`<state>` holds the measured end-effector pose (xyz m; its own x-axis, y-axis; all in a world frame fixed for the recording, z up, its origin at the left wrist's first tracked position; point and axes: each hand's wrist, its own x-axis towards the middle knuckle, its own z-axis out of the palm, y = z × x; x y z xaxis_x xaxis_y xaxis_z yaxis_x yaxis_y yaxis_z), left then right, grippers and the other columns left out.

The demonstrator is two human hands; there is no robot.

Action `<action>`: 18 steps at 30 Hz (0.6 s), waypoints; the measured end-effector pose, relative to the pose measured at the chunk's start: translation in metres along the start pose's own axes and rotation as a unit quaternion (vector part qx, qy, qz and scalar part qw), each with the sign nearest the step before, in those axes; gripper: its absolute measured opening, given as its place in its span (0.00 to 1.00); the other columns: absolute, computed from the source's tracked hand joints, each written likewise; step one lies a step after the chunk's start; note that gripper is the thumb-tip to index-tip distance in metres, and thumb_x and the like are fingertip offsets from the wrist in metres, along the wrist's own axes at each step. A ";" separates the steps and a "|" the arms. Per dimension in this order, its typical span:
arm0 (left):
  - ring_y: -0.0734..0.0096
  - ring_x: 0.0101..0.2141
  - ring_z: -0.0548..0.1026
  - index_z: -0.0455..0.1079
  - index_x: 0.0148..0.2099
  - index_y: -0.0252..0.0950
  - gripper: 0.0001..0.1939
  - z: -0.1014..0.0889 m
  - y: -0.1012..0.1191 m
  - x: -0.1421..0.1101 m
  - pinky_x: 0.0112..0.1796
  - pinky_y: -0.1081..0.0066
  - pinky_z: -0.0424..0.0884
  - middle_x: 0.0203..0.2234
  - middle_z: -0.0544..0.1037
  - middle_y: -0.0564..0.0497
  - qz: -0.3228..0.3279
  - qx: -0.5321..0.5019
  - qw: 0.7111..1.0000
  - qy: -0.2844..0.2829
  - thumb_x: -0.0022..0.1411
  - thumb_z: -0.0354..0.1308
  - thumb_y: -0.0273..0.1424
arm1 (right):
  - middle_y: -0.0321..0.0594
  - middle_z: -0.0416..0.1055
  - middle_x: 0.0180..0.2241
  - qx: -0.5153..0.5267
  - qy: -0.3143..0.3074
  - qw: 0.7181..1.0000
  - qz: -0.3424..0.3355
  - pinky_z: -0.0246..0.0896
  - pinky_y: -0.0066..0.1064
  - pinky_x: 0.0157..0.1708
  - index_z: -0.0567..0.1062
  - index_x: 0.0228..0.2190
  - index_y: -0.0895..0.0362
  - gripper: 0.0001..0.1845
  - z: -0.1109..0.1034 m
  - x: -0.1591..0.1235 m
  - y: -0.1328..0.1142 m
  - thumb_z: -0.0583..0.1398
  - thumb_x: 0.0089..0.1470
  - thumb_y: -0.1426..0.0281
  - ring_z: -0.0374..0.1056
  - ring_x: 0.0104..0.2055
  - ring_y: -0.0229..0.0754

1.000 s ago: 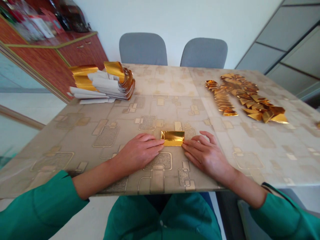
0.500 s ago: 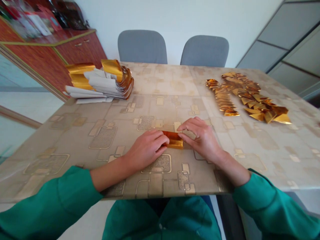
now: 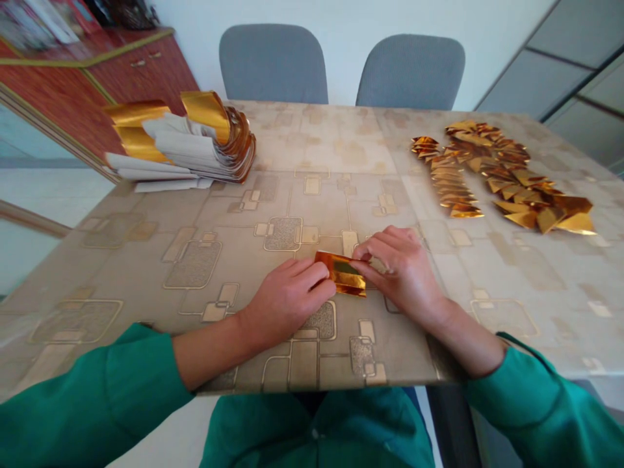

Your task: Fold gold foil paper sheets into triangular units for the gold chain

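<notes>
A small folded piece of gold foil paper (image 3: 347, 278) lies between my hands, over the near middle of the table. My left hand (image 3: 291, 298) is closed on its left end, fingertips pressed to the foil. With thumb and fingers pinched, my right hand (image 3: 397, 268) grips the upper right corner. A lengthwise fold shows along the foil's near side, and a darker patch shows in its middle. Part of the left end is hidden under my left fingers.
A curled stack of gold and white paper sheets (image 3: 188, 148) rests at the table's far left. Folded gold foil pieces (image 3: 519, 175) lie in rows at the far right. Two grey chairs (image 3: 273, 64) stand behind the patterned table (image 3: 312, 201); a red-brown cabinet (image 3: 141, 71) is at the left.
The view has tilted down a little. The foil is turned slightly, with more of its inner surface and near fold showing. Both hands keep their hold on it.
</notes>
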<state>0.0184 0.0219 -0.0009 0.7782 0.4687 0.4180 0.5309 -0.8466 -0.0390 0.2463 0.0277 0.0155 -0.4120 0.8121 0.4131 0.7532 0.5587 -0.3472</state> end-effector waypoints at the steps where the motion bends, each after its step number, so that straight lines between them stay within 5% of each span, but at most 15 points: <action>1: 0.67 0.33 0.69 0.72 0.34 0.35 0.16 0.000 0.001 0.000 0.33 0.68 0.66 0.31 0.74 0.49 0.002 -0.007 1.000 0.003 0.73 0.47 0.26 | 0.35 0.75 0.28 -0.008 0.004 1.000 -0.001 0.51 0.35 0.40 0.74 0.30 0.54 0.08 0.000 0.000 0.000 0.61 0.62 0.67 0.65 0.33 0.41; 11: 0.66 0.37 0.72 0.75 0.43 0.33 0.10 0.002 0.005 -0.008 0.38 0.68 0.70 0.36 0.77 0.48 -0.019 -0.071 0.997 -0.017 0.71 0.51 0.25 | 0.36 0.75 0.30 -0.023 0.001 1.000 -0.004 0.49 0.36 0.41 0.74 0.28 0.54 0.08 -0.005 -0.002 -0.005 0.64 0.59 0.69 0.63 0.37 0.43; 18: 0.68 0.35 0.71 0.74 0.39 0.35 0.10 0.004 0.003 -0.005 0.35 0.69 0.67 0.34 0.76 0.51 -0.044 -0.046 0.998 -0.007 0.71 0.53 0.27 | 0.34 0.72 0.28 0.011 0.004 1.000 -0.004 0.50 0.36 0.42 0.70 0.29 0.54 0.07 -0.002 -0.003 -0.004 0.62 0.59 0.72 0.64 0.35 0.41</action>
<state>0.0171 0.0181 -0.0072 0.7353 0.5448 0.4030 0.5647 -0.8214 0.0802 0.2456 0.0225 0.0169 -0.4139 0.8068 0.4217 0.7387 0.5684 -0.3623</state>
